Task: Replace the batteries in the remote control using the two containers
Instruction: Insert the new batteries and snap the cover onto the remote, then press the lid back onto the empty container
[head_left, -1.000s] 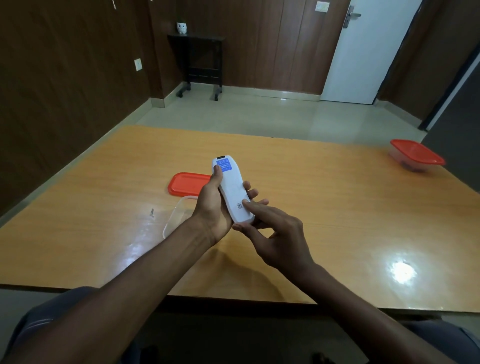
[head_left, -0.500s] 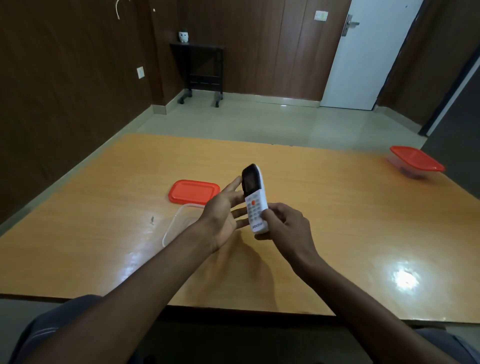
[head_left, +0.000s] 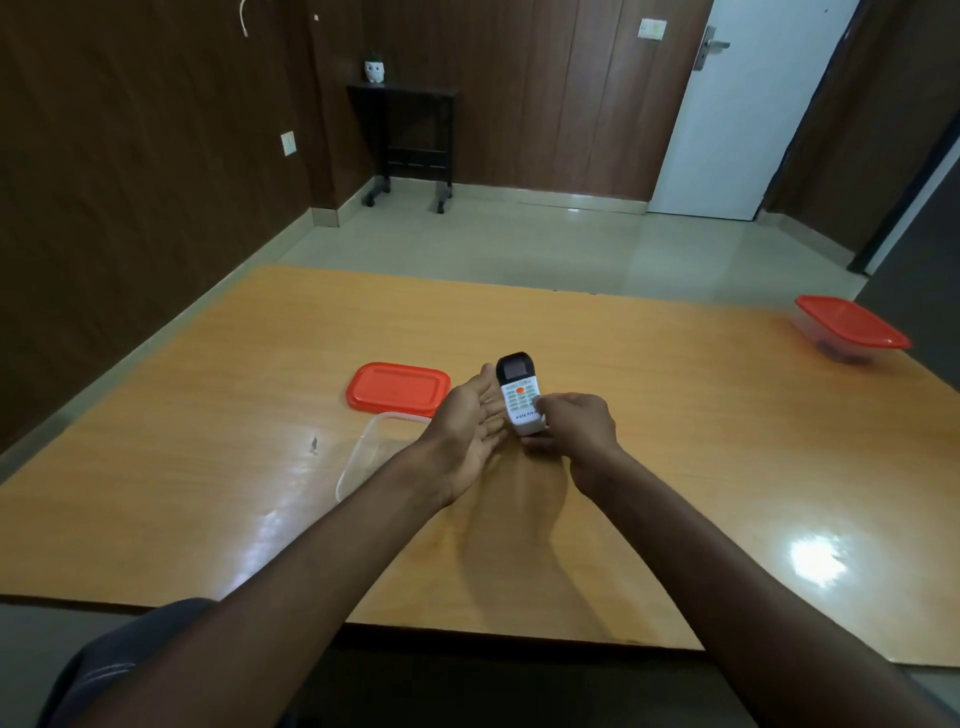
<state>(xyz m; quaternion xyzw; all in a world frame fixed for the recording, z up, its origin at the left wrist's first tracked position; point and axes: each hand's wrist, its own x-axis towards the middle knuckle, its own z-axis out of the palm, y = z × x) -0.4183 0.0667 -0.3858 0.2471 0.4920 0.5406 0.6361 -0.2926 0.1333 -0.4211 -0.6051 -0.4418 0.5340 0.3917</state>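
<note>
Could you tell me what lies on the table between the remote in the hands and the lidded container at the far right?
Nothing: in the head view, only bare table separates the remote from the lidded container.

The right hand (head_left: 576, 426) grips the remote control (head_left: 519, 399), buttons up, beside the flat left hand (head_left: 470, 421).

Wooden table (head_left: 675, 415), red lid (head_left: 397, 387), open clear container (head_left: 363, 452), lidded container (head_left: 849, 330)

Glossy wood-look table (head_left: 675, 467), white plastic remote (head_left: 521, 400), clear plastic container (head_left: 363, 457), red plastic lid (head_left: 397, 387)
</note>
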